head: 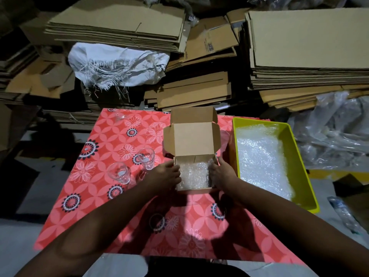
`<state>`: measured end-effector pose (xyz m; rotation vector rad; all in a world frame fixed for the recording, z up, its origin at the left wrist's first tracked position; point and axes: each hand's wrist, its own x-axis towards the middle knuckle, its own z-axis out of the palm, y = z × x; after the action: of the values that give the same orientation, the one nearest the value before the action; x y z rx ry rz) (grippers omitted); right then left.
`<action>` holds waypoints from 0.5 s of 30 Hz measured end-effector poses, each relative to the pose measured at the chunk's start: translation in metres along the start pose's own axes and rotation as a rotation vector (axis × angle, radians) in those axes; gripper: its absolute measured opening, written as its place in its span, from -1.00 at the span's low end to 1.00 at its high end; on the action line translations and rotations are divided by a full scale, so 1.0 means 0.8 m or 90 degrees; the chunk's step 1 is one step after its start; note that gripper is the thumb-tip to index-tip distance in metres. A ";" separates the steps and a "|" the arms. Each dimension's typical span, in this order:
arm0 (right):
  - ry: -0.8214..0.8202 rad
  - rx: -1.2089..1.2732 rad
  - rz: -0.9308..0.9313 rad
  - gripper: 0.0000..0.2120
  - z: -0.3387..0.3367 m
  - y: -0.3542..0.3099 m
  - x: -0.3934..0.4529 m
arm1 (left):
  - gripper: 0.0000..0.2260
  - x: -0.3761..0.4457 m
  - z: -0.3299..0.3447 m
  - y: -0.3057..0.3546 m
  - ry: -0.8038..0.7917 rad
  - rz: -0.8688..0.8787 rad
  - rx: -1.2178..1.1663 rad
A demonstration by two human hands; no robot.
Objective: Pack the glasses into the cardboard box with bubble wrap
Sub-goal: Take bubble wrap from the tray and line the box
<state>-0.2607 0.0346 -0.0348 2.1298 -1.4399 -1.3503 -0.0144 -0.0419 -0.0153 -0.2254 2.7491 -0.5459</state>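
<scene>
Cardboard box (192, 144) at frame centre, lid up — both hands, left hand (166, 174) and right hand (221, 173), pressed bubble wrap (194, 174) inside, finger curl hidden; two clear glasses (131, 163) stood left.

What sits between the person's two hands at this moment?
In the head view, bubble wrap lining the open cardboard box lies between the left hand and right hand.

Floral table (111, 204): box (191, 140), glasses (119, 172), tray (299, 176).

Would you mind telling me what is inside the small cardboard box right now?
The cardboard box holds a sheet of bubble wrap, which the left hand and right hand touch at its sides. No glass shows inside; the box floor is covered.
</scene>
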 end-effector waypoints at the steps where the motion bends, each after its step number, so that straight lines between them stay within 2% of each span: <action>1: 0.019 0.000 -0.009 -0.48 -0.003 0.001 0.000 | -0.93 0.004 0.009 0.001 -0.003 0.012 0.010; 6: 0.056 -0.001 -0.067 -0.58 -0.002 -0.001 -0.002 | -0.87 0.023 0.004 0.003 -0.159 0.034 0.012; 12: 0.050 -0.022 -0.050 -0.49 -0.001 0.001 -0.012 | -0.79 0.027 0.001 0.007 -0.170 0.011 0.109; 15: 0.083 0.019 -0.037 -0.56 -0.014 0.008 -0.018 | -0.71 0.031 -0.002 0.012 -0.108 0.000 0.096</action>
<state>-0.2571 0.0406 -0.0167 2.2497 -1.3665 -1.1901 -0.0390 -0.0374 -0.0246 -0.2246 2.5308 -0.6973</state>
